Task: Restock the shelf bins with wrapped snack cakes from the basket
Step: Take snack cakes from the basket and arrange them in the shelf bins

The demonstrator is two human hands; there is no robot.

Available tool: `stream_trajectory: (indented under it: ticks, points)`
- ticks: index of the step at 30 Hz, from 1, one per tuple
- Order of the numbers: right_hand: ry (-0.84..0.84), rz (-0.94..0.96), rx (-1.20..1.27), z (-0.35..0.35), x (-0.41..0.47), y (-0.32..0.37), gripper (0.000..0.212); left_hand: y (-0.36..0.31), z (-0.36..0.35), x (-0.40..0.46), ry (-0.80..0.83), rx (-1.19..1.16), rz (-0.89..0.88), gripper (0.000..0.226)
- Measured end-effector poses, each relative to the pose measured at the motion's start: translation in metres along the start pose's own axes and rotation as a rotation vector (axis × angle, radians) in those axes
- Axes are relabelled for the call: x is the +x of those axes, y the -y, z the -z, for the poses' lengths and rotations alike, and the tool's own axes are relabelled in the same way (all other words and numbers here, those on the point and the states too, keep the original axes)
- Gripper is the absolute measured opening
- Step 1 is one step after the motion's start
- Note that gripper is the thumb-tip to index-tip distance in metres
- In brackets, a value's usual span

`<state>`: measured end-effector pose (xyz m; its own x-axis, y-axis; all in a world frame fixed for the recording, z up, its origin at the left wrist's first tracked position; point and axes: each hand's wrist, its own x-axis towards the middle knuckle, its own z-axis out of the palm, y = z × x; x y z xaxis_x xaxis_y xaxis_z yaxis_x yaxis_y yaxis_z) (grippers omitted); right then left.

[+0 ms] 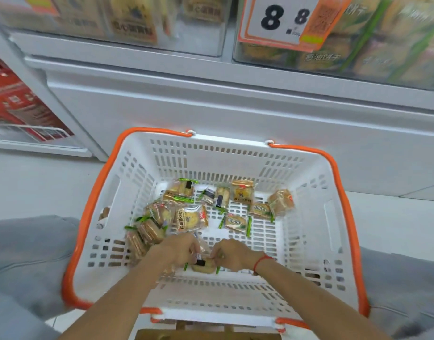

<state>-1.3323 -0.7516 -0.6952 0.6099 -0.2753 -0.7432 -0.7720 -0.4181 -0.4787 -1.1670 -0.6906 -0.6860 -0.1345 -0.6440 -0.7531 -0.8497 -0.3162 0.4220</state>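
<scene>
White plastic basket (306, 217) holds scattered wrapped snack cakes (191, 218). Left hand (184, 250) and right hand (232, 253), fingers curled, together pinch one wrapped cake (203, 266) near the basket's front wall.

1. The white basket (306, 217) with orange handles carries pretty much everything.
2. Wrapped snack cakes (191, 218) are scattered over its slatted bottom, mostly just beyond and left of where the hands (184, 250) pinch one packet (203, 265).
</scene>
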Motion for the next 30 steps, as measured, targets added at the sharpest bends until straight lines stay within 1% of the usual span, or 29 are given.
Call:
stream_trajectory:
  ticks: [3,4,6,8,10,12,15,17,19,21,23,24,25,26,27,28,30]
  points:
    - [-0.069,0.016,0.037,0.046,-0.016,0.001,0.026,-0.009,0.025,0.000,-0.149,-0.343,-0.040,0.024]
    - [-0.112,0.015,0.053,0.067,-0.024,0.001,0.022,-0.017,0.037,-0.003,-0.228,-0.405,-0.074,0.023]
    - [-0.216,0.022,0.081,0.105,-0.043,0.002,0.010,-0.037,0.060,-0.012,-0.386,-0.458,-0.139,0.023]
    - [-0.325,0.052,0.074,0.146,-0.071,0.006,0.004,-0.061,0.083,-0.024,-0.595,-0.415,-0.225,0.032]
    - [-0.413,0.083,0.063,0.184,-0.103,0.012,0.005,-0.086,0.104,-0.039,-0.795,-0.304,-0.305,0.050]
    - [-0.474,0.094,0.101,0.213,-0.137,0.020,0.006,-0.109,0.123,-0.056,-0.939,-0.184,-0.382,0.063]
    - [-0.480,0.097,0.279,0.237,-0.187,0.036,0.011,-0.133,0.148,-0.074,-1.108,-0.005,-0.538,0.072]
    - [-0.507,0.119,0.381,0.245,-0.217,0.043,0.014,-0.145,0.162,-0.083,-1.230,0.091,-0.667,0.069]
    - [-0.541,0.146,0.496,0.245,-0.238,0.045,0.015,-0.157,0.173,-0.092,-1.344,0.133,-0.771,0.057]
    - [-0.532,0.177,0.584,0.244,-0.251,0.046,0.018,-0.166,0.181,-0.099,-1.420,0.200,-0.850,0.045]
    - [-0.497,0.181,0.663,0.244,-0.258,0.046,0.020,-0.172,0.189,-0.102,-1.464,0.306,-0.898,0.031]
    - [-0.490,0.172,0.700,0.245,-0.260,0.046,0.023,-0.175,0.192,-0.103,-1.462,0.334,-0.887,0.028]
    - [-0.498,0.161,0.731,0.246,-0.260,0.045,0.026,-0.177,0.195,-0.105,-1.437,0.313,-0.849,0.029]
    - [-0.519,0.148,0.769,0.248,-0.260,0.045,0.032,-0.180,0.196,-0.105,-1.384,0.219,-0.788,0.029]
    - [-0.558,0.138,0.824,0.251,-0.261,0.043,0.038,-0.184,0.196,-0.108,-1.287,0.051,-0.722,0.026]
    - [-0.607,0.132,0.894,0.253,-0.261,0.042,0.043,-0.189,0.195,-0.111,-1.151,-0.166,-0.674,0.021]
    - [-0.709,0.137,1.007,0.258,-0.263,0.040,0.045,-0.199,0.194,-0.114,-0.889,-0.554,-0.663,0.012]
